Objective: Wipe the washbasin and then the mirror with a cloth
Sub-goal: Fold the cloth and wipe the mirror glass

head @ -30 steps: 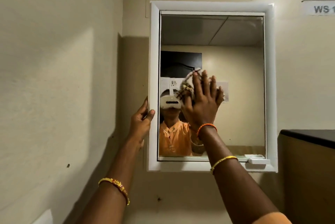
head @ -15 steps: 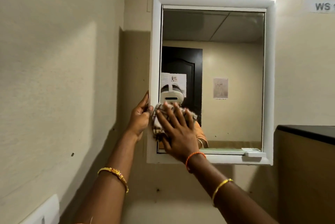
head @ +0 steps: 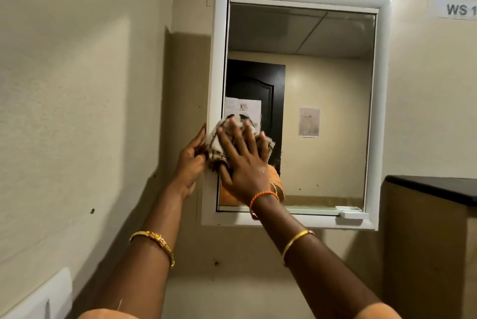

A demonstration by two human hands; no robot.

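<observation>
Your right hand [head: 245,163] lay flat with fingers spread, pressing the checked cloth [head: 219,145] against the lower left part of the mirror [head: 322,99]. Your left hand [head: 192,161] gripped the left side of the white frame [head: 215,73], fingers curled round its edge, touching the cloth. The washbasin was out of view. A dark-topped cabinet [head: 433,189] stood to the right.

Cloth [head: 219,143] on mirror's [head: 322,112] left edge
</observation>
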